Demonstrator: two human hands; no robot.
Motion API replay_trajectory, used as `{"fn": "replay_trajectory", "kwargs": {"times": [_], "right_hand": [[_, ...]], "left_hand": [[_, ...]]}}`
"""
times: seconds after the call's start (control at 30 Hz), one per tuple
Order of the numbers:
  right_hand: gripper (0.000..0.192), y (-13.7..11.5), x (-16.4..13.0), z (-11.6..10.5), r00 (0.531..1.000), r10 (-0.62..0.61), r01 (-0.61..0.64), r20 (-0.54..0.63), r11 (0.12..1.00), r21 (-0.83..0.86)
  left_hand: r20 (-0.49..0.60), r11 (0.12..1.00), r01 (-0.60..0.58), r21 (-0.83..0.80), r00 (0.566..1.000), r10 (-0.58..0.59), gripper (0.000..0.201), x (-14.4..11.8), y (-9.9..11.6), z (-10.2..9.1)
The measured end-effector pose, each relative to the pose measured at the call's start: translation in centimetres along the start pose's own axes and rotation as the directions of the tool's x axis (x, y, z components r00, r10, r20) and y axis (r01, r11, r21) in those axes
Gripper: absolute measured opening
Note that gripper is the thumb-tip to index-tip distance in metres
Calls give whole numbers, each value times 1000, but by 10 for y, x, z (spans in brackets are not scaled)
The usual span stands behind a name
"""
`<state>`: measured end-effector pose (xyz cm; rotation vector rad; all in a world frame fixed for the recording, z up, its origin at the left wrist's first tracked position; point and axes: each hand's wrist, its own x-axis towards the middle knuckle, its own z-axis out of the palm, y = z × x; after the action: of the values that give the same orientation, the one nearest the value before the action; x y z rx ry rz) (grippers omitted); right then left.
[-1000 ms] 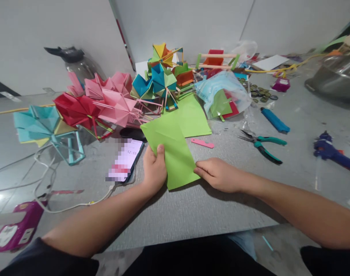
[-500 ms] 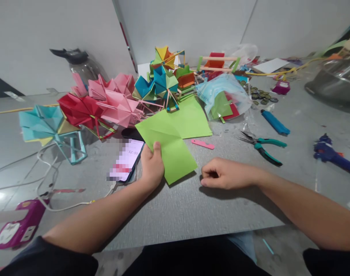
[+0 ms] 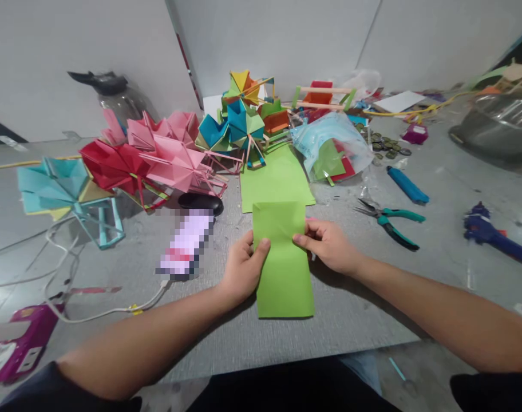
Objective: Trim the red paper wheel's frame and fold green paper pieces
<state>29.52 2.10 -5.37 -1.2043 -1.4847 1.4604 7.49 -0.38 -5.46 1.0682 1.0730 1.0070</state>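
Note:
A creased sheet of green paper (image 3: 285, 280) is held upright-lengthwise in front of me, just over the table. My left hand (image 3: 244, 264) pinches its left edge, thumb on top and fingers behind. On the opposite edge, my right hand (image 3: 329, 245) grips the paper the same way. Behind it lie more green sheets (image 3: 273, 180) in a stack. A bit of a pink cutter shows past the right fingers, mostly covered. Left of my left hand rests a phone (image 3: 187, 240) with a cable plugged in.
Folded paper models stand at the back left: pink (image 3: 179, 163), red (image 3: 115, 166) and light blue (image 3: 55, 183). To the right lie pliers (image 3: 392, 222), a blue cutter (image 3: 407, 184) and a blue glue gun (image 3: 493, 232). A plastic bag (image 3: 333, 146) holds paper pieces.
The green sheet has turned from slanted to straight and come toward the middle. My right hand, earlier apart from it, has moved left and taken its right edge.

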Motion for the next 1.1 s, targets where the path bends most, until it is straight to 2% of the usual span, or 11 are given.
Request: {"fn": "replay_trajectory", "kwargs": {"times": [0.17, 0.53, 0.73, 0.83, 0.97, 1.1], "right_hand": [[51, 1, 1, -6, 1000, 11, -11, -19, 1000, -18], [50, 7, 1, -4, 995, -86, 82, -50, 994, -78], [37, 5, -1, -2, 999, -39, 38, 12, 997, 74], [29, 3, 0, -3, 1000, -22, 22, -3, 992, 124], [23, 3, 3, -6, 998, 30, -16, -57, 973, 232], [18, 3, 5, -7, 995, 99, -88, -13, 935, 344]], "left_hand": [[8, 993, 49, -103, 999, -49, 54, 1, 1, 0], [72, 999, 5, -40, 997, -2, 43, 3, -3, -1], [50, 992, 3, -127, 999, 3, 45, 5, 0, -1], [25, 981, -6, -195, 1000, 11, 45, 7, 1, -1], [-29, 963, -1, -268, 1000, -7, 31, 8, 3, -1], [-29, 963, 34, -267, 999, -43, 15, 7, 1, -2]]}}
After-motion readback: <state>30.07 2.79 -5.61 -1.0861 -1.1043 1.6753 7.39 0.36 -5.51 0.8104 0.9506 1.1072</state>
